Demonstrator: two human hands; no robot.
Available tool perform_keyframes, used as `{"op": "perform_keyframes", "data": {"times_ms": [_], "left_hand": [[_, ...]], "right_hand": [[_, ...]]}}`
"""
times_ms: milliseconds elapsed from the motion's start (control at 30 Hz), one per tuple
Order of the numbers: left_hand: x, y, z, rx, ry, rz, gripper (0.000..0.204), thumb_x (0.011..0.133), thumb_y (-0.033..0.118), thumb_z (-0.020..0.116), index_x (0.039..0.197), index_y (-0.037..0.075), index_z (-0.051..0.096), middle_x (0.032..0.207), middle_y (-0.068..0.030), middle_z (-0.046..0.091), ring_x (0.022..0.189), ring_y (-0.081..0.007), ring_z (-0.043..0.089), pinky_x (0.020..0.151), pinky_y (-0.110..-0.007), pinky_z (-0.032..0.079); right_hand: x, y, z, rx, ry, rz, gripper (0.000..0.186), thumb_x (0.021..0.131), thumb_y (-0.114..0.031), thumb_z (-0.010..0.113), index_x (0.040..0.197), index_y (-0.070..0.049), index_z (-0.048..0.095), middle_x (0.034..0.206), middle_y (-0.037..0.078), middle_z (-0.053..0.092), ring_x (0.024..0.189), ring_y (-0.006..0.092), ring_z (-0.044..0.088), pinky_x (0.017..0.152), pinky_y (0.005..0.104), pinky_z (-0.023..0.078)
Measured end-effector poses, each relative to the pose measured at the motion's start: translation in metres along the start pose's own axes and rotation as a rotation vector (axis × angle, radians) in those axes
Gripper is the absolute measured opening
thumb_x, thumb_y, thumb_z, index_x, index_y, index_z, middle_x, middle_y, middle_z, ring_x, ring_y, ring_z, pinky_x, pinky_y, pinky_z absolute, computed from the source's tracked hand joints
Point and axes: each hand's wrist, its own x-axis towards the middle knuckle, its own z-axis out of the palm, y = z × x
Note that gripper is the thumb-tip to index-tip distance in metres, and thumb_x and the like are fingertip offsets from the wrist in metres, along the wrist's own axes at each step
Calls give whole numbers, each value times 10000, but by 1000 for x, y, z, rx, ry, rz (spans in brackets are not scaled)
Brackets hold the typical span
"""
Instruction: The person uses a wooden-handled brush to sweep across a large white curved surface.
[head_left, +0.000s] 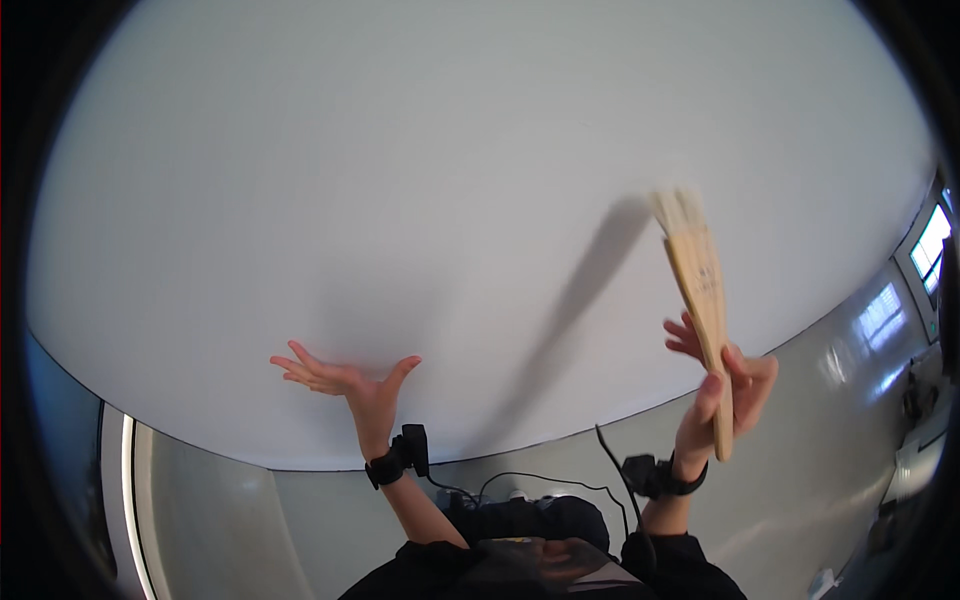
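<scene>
In my right hand (740, 395) is a flat brush (697, 280) with a long pale wooden handle and whitish bristles. Thumb and fingers pinch the lower part of the handle, while other fingers spread out behind it. The bristles point up toward the broad white wall (450, 150), and the brush throws a long shadow on it; whether the tips touch the surface I cannot tell. My left hand (350, 380) holds nothing, its fingers and thumb stretched apart, close to the same wall with a soft shadow above it.
Each wrist wears a black strap with a small device, and thin black cables (545, 478) hang between them in front of my body. Below the wall lies a grey, shiny floor (800, 470). At the far right are a bright window (930, 240) and dark clutter; a dark panel stands far left.
</scene>
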Motion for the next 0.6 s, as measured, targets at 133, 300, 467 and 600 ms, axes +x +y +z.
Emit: {"op": "perform_keyframes", "data": {"times_ms": [133, 300, 467, 600], "left_hand": [[3, -1, -4, 47, 29, 72, 1589, 528, 553, 974, 1599, 87, -103, 1613, -252, -278, 1502, -442, -242, 1150, -706, -79], [5, -1, -3, 78, 49, 171, 1578, 541, 571, 962, 1590, 48, -95, 1612, -266, -261, 1505, -434, -240, 1158, -685, -100], [6, 9, -2, 54, 27, 110, 1583, 537, 565, 965, 1590, 48, -98, 1613, -267, -256, 1506, -432, -236, 1158, -686, -98], [6, 3, -1, 83, 27, 122, 1579, 543, 542, 972, 1587, 44, -104, 1610, -273, -258, 1506, -425, -242, 1158, -683, -102]], "right_hand": [[-2, 4, -4, -273, -272, 15, 177, 994, -72, 555, 966, 20, 405, 946, 320, 693, 965, 419, 727, 858, 459, 581], [-46, 6, -27, -544, -375, 218, 200, 834, -38, 768, 892, 8, 582, 844, 163, 725, 692, 247, 711, 668, 285, 544], [-64, 20, -22, -546, -595, 473, 217, 871, -63, 734, 859, 3, 528, 760, 161, 697, 611, 314, 686, 580, 315, 528], [-60, 19, -29, -395, -506, 463, 188, 892, -58, 699, 840, -1, 527, 829, 149, 754, 635, 219, 736, 600, 284, 554]]}}
